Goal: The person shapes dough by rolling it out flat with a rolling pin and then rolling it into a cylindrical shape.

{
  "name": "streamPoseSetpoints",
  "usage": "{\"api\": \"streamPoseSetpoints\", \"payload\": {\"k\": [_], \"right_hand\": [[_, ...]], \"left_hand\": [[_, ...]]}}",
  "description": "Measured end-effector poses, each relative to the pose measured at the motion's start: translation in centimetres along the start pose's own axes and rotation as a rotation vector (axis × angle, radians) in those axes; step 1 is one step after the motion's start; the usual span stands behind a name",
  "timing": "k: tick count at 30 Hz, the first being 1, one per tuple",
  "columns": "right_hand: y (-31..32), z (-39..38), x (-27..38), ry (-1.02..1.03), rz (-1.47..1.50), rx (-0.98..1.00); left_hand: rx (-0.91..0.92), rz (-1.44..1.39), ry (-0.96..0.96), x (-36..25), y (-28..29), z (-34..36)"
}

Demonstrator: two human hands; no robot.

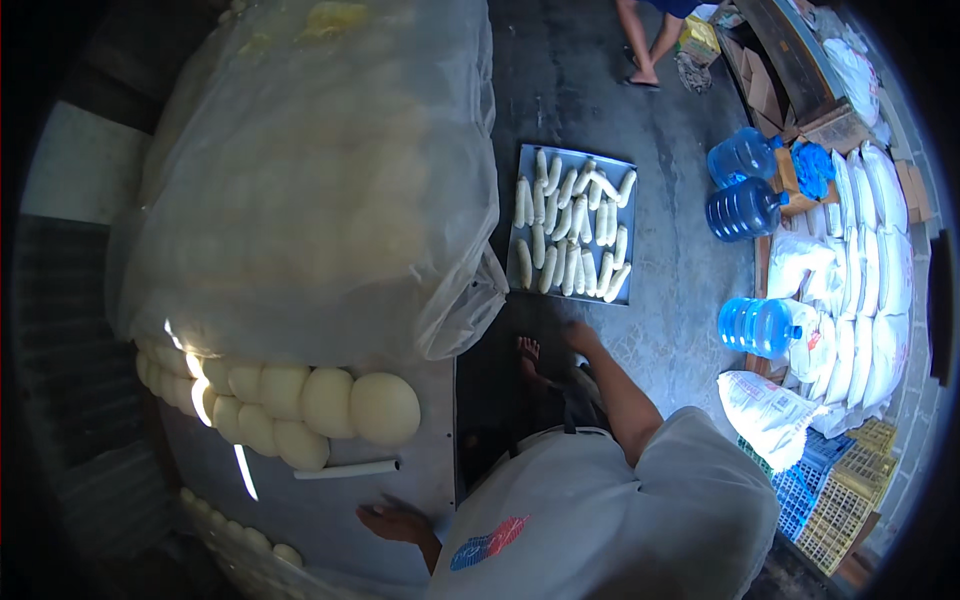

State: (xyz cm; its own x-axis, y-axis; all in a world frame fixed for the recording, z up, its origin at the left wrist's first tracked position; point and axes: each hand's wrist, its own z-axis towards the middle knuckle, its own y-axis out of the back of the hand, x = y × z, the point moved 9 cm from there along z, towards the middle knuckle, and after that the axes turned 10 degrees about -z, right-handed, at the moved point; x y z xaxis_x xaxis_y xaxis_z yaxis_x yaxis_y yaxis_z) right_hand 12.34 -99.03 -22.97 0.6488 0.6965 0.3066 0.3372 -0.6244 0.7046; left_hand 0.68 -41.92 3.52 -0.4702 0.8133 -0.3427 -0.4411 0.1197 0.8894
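Observation:
My left hand [388,523] rests open at the metal table [350,500], below a short white tube [345,469]. Rows of round pale dough balls [385,408] lie beside it, partly under a large translucent plastic sheet [310,170] covering pale shapes I cannot make out. My right hand [577,335] hangs low over the floor; its fingers are blurred and I cannot tell if they hold anything. Just beyond it a square metal tray [625,295] on the floor carries several long pale rolls [577,215], some lying crosswise.
Along the right wall stand blue water jugs [745,210], stacked white sacks [865,270], a loose sack [765,410], plastic crates [840,490] and cardboard [760,80]. Another person's legs [640,50] in sandals are at the top. My bare foot [529,350] shows on the dark floor [680,320].

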Motion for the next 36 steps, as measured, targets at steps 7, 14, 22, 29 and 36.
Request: {"api": "streamPoseSetpoints", "payload": {"k": [7,14,22,29,36], "right_hand": [[-8.5,-12.0,-14.4,-0.296,-0.354,0.261],[-4.6,-22.8,-25.8,-0.713,-0.875,0.267],[-0.4,-27.3,-31.9,-0.83,-0.684,0.342],[-1.6,-29.6,-38.3,-0.919,-0.638,0.447],[1.0,-31.3,-37.0,-0.865,-0.615,0.484]], "left_hand": [[-0.021,-0.027,0.081,2.7,-0.9,-0.2],[-0.03,-0.127,-0.059,-3.9,-0.6,0.1],[-0.09,-0.112,-0.166,-5.4,-0.5,1.5],[-0.169,-0.014,-0.238,-5.4,0.2,1.5],[-0.141,0.057,-0.37,-6.2,1.2,-0.6]]}}
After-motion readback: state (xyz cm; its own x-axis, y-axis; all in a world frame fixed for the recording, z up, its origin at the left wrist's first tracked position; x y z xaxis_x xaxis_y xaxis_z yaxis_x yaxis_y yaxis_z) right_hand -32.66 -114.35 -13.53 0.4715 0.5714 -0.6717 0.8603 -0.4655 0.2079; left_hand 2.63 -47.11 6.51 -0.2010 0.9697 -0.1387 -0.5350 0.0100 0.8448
